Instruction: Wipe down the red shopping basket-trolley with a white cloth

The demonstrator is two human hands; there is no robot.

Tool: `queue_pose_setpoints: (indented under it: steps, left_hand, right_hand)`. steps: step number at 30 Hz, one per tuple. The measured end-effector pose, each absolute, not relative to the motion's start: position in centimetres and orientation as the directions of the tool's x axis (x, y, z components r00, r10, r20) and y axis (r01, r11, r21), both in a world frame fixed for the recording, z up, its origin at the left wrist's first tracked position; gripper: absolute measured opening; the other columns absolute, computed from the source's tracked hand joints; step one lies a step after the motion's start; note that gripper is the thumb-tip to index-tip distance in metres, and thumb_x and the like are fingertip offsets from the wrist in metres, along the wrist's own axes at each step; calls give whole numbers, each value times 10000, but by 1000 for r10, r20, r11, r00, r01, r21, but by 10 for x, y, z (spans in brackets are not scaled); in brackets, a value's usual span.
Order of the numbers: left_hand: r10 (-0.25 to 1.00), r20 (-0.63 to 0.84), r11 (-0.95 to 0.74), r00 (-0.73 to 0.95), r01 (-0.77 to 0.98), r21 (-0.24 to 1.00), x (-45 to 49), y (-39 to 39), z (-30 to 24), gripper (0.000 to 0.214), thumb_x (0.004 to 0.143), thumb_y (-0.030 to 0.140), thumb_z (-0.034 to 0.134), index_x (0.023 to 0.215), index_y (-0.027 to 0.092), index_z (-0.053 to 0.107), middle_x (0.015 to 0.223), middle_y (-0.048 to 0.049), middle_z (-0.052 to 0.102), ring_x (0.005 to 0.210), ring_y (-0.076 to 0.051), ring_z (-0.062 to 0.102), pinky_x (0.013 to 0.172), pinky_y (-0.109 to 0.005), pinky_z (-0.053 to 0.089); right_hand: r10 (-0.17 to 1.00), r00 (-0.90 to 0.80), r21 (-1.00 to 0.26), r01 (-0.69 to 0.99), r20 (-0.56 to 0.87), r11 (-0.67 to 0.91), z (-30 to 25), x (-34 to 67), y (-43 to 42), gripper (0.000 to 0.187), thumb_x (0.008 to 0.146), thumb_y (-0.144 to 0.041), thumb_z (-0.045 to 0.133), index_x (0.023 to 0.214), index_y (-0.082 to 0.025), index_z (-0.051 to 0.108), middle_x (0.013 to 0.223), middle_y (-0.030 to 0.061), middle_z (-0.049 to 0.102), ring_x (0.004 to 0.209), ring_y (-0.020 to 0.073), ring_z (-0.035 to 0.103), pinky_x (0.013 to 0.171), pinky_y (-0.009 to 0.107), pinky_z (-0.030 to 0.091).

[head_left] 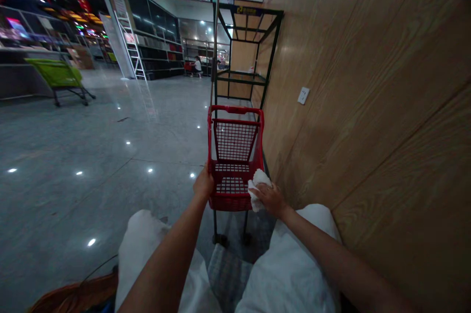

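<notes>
A small red shopping cart (231,202) with a grid basket and dark legs on wheels stands upright between my knees. My left hand (203,183) is closed on the left side wall of its basket, with the fingertips hidden behind the plastic. At the front right corner, my right hand (270,197) holds a crumpled white cloth (260,179) against the cart's edge. Some of the right fingers are covered by the cloth.
A wood-panelled wall (353,107) with a socket (303,95) rises close on the right. Behind the cart stands a dark metal frame (270,58). Further left are a green cart (55,73) and a ladder (131,48). A person (197,65) crouches far back.
</notes>
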State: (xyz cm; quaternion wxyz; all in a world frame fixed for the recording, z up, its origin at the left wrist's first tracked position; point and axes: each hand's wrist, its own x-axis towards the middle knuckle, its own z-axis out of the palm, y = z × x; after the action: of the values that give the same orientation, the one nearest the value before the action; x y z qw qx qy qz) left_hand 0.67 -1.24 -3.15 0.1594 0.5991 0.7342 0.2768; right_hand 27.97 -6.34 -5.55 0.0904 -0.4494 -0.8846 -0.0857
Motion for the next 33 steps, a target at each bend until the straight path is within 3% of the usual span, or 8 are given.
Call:
queue_pose_setpoints:
  steps: [4,10,16,20,24,27,30,33]
  left_hand:
    - [958,121,127,-261,760,638,17,-12,-35,496,945,389,325,1422,252,326,1212,-109,643,1045,-251,635,838,-361,485]
    - [961,140,103,-240,775,623,15,-13,-36,511,940,346,356,1438,247,299,1253,-100,624,1064,-220,628,861,-329,486]
    - [971,164,79,-174,882,465,-19,-4,-27,518,918,317,388,1428,245,336,1252,-108,624,1040,-247,644,868,-372,506]
    - [930,330,37,-160,936,349,-29,3,-27,503,895,211,381,1397,189,402,1436,-130,458,1249,-270,511,988,-405,456]
    - [902,413,-217,128,960,177,-32,10,-39,435,911,243,398,1333,213,501,1448,-80,454,1402,-255,302,1138,-464,288]
    - [907,350,-301,232,941,156,-36,18,-49,381,939,327,367,1244,275,589,1386,-26,531,1417,-247,267,1148,-503,255]
    - [927,322,-255,194,954,159,-38,32,-51,392,949,350,333,1222,295,609,1370,-16,546,1427,-261,235,1141,-540,241]
    - [941,293,-223,167,960,167,-38,47,-49,409,957,371,299,1216,317,611,1354,-1,561,1429,-269,224,1130,-572,235]
  right_hand:
    - [795,-542,49,833,272,551,-59,238,-65,331,971,-236,412,1280,-263,528,1164,78,647,1074,230,564,1005,466,262]
    - [782,-549,-17,815,295,579,-57,145,-66,338,983,-259,379,1285,-174,505,1090,105,661,974,223,597,901,421,377]
    - [641,-679,94,709,357,698,-63,213,-54,337,970,-215,407,1287,-191,518,1151,98,646,1000,217,578,933,428,369]
    - [581,-699,115,675,418,729,-71,250,-40,312,952,-230,460,1251,-226,549,1118,76,660,1066,218,549,1020,467,288]
    - [545,-737,78,620,399,781,-72,244,-21,319,932,-279,488,1236,-219,564,1072,58,672,1029,210,559,1009,431,296]
    - [568,-739,37,620,361,783,-66,228,-7,281,935,-303,470,1157,-211,614,1019,59,684,991,219,569,952,416,332]
    - [650,-686,8,690,327,724,-59,204,5,267,959,-264,410,1027,-178,654,941,83,689,910,216,587,865,386,370]
    - [699,-643,-10,733,313,680,-53,172,13,281,976,-244,375,1031,-165,639,928,95,683,867,207,599,794,349,394]
